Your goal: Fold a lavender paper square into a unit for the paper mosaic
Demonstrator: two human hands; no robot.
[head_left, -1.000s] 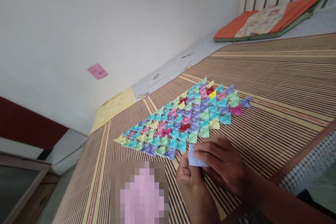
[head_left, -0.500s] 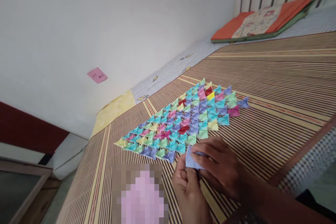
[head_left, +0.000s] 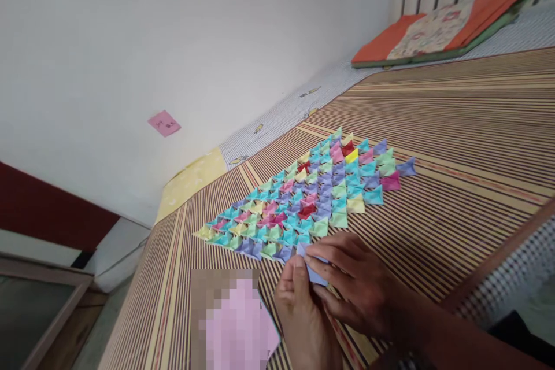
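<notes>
My left hand (head_left: 301, 306) and my right hand (head_left: 358, 280) meet at the near edge of the mat, both closed on one lavender paper (head_left: 318, 276). The left thumb lies on top of the sheet, while the right fingers press its upper side. Part of the paper is hidden under those fingers. Just beyond the hands, many small folded paper pieces (head_left: 310, 188) stand in close slanting rows, in turquoise, green, purple, yellow, pink and red. A pink thing (head_left: 238, 324), blurred into blocks, lies left of my left hand.
A striped mat (head_left: 455, 127) covers the bed. At the back right lies a folded orange and floral cloth (head_left: 433, 32) by some bars. A pink note (head_left: 164, 123) sticks to the white wall on the left. The checked bed edge (head_left: 503, 277) runs at right.
The lavender paper has turned in my hands, and more of it shows below the right fingers. My left thumb has moved up onto it. The view has shifted slightly.
</notes>
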